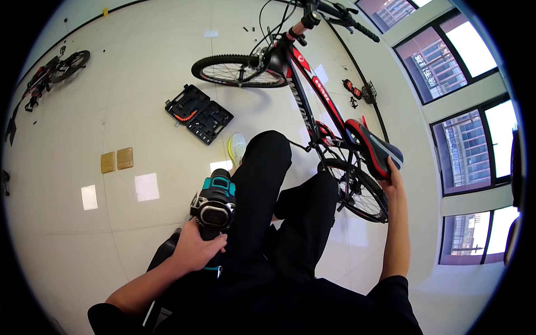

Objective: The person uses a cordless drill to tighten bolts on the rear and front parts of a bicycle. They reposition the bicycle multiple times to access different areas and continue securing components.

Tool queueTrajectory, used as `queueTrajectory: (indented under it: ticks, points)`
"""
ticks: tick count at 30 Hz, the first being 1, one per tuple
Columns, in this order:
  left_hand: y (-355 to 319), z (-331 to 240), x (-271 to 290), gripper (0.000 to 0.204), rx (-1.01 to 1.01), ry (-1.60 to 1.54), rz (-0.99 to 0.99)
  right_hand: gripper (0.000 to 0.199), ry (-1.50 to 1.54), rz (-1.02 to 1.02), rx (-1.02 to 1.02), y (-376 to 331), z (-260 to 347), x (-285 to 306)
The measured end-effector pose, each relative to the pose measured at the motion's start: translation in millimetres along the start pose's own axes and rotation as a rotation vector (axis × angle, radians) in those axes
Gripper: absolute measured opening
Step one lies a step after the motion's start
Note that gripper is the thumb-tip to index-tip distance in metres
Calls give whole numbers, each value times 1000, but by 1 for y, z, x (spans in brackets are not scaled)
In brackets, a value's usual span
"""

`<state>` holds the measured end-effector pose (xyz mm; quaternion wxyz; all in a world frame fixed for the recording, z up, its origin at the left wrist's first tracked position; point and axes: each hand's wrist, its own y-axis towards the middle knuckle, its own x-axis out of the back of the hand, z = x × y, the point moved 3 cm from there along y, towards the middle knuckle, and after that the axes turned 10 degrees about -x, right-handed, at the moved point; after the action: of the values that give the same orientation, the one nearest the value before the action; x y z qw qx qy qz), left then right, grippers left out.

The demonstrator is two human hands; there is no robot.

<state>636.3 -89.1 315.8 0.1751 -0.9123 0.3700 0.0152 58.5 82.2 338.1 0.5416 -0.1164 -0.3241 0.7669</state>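
Observed: the left hand [195,247] has its fingers clamped around the handle of a power drill [216,204], held beside the left leg [259,173]. The right hand [392,177] has its fingers closed on the near end of the saddle [373,146] of a bicycle [321,92], ahead and to the right. Advisable: keep the saddle grip firm, steadying the bicycle, and the drill's nose clear of the knee.

We find a tiled room serving as a bicycle workshop: a bicycle [320,89] stands on the glossy floor [67,134], an open tool case [199,113] lies near it, dark-framed windows [441,58] line one wall [446,106].
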Motion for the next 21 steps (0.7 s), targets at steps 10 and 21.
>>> queueTrajectory:
  ticks: [10, 21]
  points:
    - [37, -19, 43, 11, -67, 41, 30, 42, 39, 8, 19, -15, -3, -15]
    - [95, -64, 32, 19, -246, 311, 106, 36, 359, 71, 161, -34, -27, -17]
